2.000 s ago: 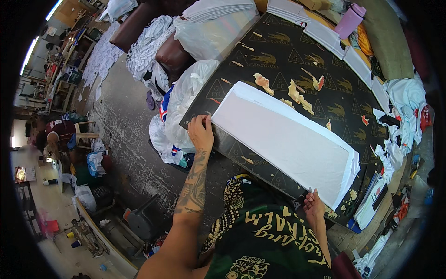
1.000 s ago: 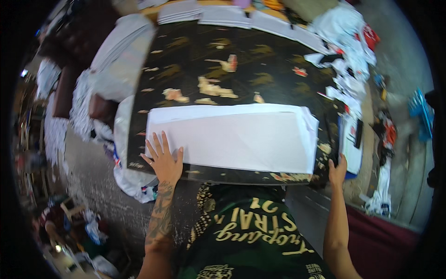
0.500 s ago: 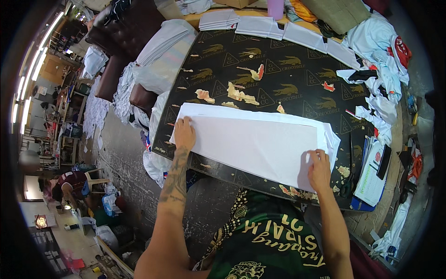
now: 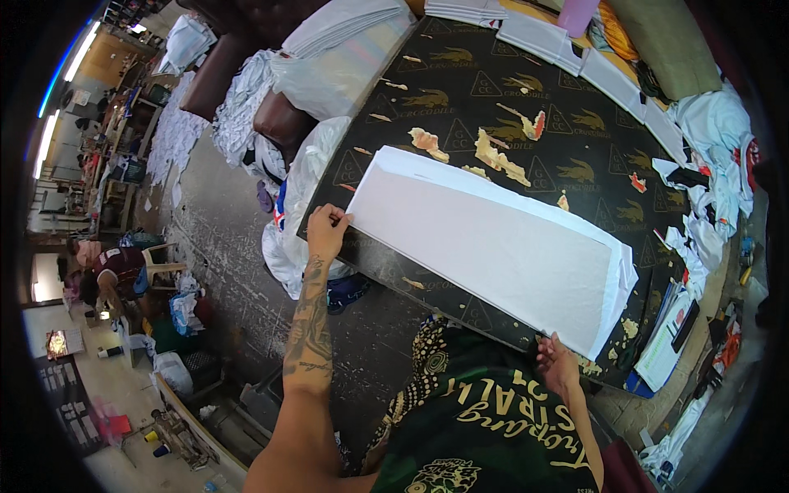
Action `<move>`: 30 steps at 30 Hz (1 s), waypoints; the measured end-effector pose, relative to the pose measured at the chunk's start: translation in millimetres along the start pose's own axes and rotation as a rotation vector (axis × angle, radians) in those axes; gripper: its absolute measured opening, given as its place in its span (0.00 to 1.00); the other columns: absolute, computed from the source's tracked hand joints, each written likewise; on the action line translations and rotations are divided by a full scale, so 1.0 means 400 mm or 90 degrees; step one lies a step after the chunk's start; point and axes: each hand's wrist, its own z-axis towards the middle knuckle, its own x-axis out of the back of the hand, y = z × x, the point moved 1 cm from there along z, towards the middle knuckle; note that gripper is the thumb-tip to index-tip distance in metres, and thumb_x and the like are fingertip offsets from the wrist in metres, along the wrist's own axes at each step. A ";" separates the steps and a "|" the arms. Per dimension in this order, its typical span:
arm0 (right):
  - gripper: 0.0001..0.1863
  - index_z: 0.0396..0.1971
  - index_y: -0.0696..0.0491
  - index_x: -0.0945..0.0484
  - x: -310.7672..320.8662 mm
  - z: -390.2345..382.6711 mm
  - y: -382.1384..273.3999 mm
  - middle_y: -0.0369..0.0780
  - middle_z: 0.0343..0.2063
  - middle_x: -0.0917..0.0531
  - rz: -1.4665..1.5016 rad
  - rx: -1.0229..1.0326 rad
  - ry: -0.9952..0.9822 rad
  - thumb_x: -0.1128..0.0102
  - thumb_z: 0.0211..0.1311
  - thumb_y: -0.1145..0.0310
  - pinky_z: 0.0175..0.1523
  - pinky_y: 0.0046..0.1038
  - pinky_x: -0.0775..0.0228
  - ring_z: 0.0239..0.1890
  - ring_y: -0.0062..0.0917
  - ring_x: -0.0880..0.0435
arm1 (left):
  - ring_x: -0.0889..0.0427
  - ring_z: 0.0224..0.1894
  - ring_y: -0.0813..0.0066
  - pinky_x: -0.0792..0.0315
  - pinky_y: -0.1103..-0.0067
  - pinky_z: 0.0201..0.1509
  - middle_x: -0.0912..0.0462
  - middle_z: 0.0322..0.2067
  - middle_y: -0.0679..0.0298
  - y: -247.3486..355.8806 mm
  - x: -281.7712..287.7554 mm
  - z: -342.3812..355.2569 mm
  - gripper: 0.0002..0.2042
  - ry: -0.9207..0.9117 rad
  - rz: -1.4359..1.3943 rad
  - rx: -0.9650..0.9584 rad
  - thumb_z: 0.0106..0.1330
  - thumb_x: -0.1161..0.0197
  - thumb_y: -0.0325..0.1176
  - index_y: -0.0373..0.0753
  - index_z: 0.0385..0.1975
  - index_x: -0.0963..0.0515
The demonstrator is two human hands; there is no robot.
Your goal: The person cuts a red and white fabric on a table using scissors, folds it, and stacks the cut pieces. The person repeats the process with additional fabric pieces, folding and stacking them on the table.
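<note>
A long folded white cloth [image 4: 485, 255] lies slantwise across the dark table, a flat greyish-white layer on top and whiter layers showing along its far and right edges. At its left near corner, my left hand [image 4: 326, 229] is closed, thumb and fingers pinching the cloth's edge. My right hand [image 4: 560, 361] is at the near edge toward the right end, palm turned partly up and fingers curled in around the edge. The tips of its fingers are partly hidden.
The black patterned table [image 4: 394, 107] has several peeled patches. Folded white pieces [image 4: 612, 80] line its far edge. Crumpled white cloths [image 4: 699, 230] and a blue clipboard with papers [image 4: 664, 341] lie at the right. Left stands a plastic-covered bundle [image 4: 345, 62]; farther left, a person [image 4: 119, 267] sits.
Both hands have moved from resting on top of the cloth to its near edge; the right has come closer to me and curled. The view has shifted, and the cloth appears more slanted.
</note>
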 end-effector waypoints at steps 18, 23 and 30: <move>0.17 0.32 0.50 0.19 0.093 0.025 -0.031 0.30 0.20 0.19 -0.092 0.109 0.177 0.28 0.74 0.54 0.30 0.25 0.35 0.23 0.16 0.23 | 0.19 0.55 0.53 0.25 0.60 0.60 0.19 0.48 0.53 0.139 -0.010 -0.016 0.19 0.029 0.066 -0.014 0.64 0.30 0.26 0.40 0.56 0.20; 0.18 0.51 0.61 0.20 0.429 0.043 -0.156 0.48 0.47 0.15 -0.491 0.576 0.582 0.31 0.74 0.61 0.57 0.39 0.24 0.49 0.40 0.15 | 0.22 0.57 0.46 0.27 0.53 0.61 0.20 0.53 0.53 0.278 -0.093 0.037 0.20 -0.010 0.171 -0.036 0.70 0.32 0.37 0.45 0.61 0.20; 0.34 0.74 0.66 0.34 0.653 0.081 -0.043 0.62 0.72 0.29 -0.693 0.472 0.632 0.39 0.76 0.63 0.79 0.49 0.39 0.74 0.57 0.30 | 0.19 0.46 0.56 0.26 0.63 0.55 0.18 0.43 0.59 0.717 -0.256 -0.218 0.12 -0.372 -0.193 -0.429 0.65 0.25 0.33 0.40 0.47 0.14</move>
